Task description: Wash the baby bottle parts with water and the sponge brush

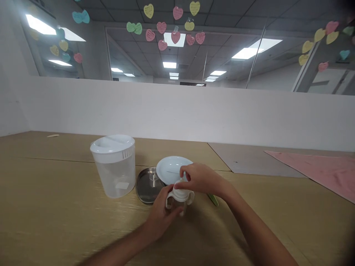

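A small clear baby bottle with a white collar and two white side handles (181,195) is held over the table in front of me. My left hand (160,214) wraps round its body from the left. The fingers of my right hand (201,178) are closed on the white top of the bottle from above. Just behind the bottle lies a white plate (163,166), partly covered by my right hand. A dark metal tray (145,188) sits left of the plate, with a small clear piece (152,174) on it.
A clear plastic pitcher with a white lid (113,173) stands on the brown-covered table (69,218) at left. A green strip-like object (213,200) lies partly under my right forearm. Pink cloth (318,166) lies at far right. A white wall (172,114) rises behind the table.
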{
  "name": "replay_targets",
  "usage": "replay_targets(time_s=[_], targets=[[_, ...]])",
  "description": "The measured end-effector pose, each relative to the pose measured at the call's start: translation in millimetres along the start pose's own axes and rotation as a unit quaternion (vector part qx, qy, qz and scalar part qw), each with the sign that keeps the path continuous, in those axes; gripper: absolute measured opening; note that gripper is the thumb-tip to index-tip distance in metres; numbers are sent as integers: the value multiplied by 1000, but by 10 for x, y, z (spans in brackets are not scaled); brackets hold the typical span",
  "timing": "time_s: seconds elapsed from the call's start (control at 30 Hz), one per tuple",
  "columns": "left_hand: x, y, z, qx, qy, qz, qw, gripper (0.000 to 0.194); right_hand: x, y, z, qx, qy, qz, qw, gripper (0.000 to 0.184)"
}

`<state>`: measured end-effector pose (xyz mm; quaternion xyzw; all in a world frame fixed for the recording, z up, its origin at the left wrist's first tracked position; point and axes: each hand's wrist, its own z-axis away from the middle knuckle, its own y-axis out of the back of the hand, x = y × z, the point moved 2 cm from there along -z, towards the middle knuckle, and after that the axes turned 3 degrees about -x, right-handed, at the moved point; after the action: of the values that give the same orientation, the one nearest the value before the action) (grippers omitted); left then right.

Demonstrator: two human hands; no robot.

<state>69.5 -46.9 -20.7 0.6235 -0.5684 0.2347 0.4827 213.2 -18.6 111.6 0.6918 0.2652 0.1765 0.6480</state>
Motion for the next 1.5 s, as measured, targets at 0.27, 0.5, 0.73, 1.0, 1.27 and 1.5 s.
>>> replay_targets(time_s=[0.27, 0.5, 0.73, 1.0, 1.27, 1.5], targets=[[-83, -16, 16, 7, 1, -11, 1000, 60, -64, -167, -123, -20, -22, 21, 999, 29], [-89, -23, -6, -2, 2, 13, 1000, 62, -59, -125, -97, -77, -36, -25, 996, 48], [-60, -15, -7, -1, 12, 13, 1000, 60, 56, -49, -54, -48, 7, 0, 999, 38], [-18, -6, -25, -13, -9, -3, 1000, 49, 12, -18, -117, 4, -33, 14, 999, 60], [-30, -17, -3, -3, 22, 6, 1000, 56, -15, 142, 4, -23, 47, -160, 986, 30], [-96, -25, 14, 5, 30, 3, 1000, 70, 36, 38, -34, -14, 42, -130, 991, 16]])
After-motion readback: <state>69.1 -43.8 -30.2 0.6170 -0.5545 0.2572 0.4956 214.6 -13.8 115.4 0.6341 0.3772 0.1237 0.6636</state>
